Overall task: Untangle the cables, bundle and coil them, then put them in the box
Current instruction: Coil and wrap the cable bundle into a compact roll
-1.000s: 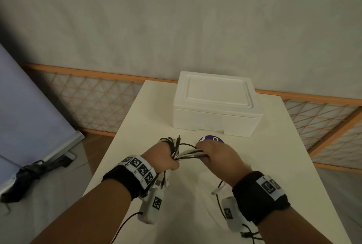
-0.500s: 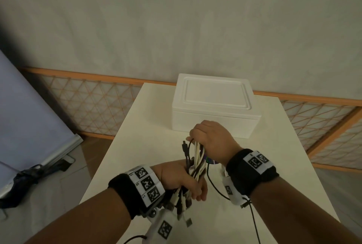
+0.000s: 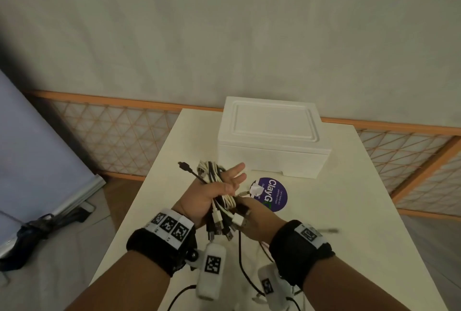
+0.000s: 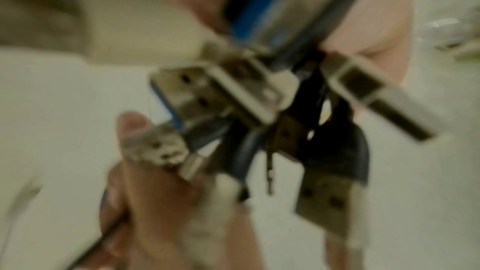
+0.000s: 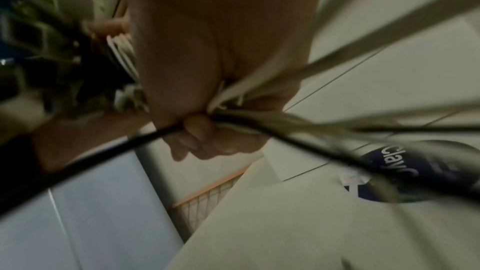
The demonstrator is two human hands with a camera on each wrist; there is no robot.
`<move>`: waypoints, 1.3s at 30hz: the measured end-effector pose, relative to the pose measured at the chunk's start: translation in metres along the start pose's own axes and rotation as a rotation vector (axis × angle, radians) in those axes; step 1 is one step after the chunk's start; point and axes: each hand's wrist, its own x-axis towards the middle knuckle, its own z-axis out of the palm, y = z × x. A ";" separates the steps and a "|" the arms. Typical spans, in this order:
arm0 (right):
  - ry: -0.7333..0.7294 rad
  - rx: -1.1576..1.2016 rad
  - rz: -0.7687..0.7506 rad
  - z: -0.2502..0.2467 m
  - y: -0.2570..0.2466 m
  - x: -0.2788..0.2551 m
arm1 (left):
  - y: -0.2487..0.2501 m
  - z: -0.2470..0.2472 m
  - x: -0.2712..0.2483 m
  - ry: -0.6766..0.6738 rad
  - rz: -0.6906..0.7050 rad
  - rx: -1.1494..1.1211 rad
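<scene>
A bundle of black and white cables (image 3: 220, 207) lies across my left hand (image 3: 212, 193) above the table's near middle. The left thumb pins the bundle while the left fingers (image 3: 237, 172) stick out straight toward the box. USB plugs (image 3: 219, 229) hang from the bundle's near end; the blurred left wrist view shows these plugs (image 4: 233, 93) close up. My right hand (image 3: 259, 220) is just below and right, its fingers (image 5: 202, 137) curled round several cable strands (image 5: 285, 122). The white foam box (image 3: 272, 136) stands behind with its lid on.
A round purple label (image 3: 272, 194) lies on the cream table (image 3: 349, 210) between my hands and the box. Camera leads (image 3: 240, 260) trail under my wrists. The table's left edge drops to the floor, where a dark bundle (image 3: 37, 230) lies. A lattice fence runs behind.
The right hand has come down from the far end of the bundle to the near end by the plugs. The left hand has moved up and away, its fingers now stretched out.
</scene>
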 end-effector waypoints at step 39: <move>-0.219 -0.065 0.118 -0.019 -0.017 0.002 | -0.011 0.017 0.011 0.375 0.130 0.763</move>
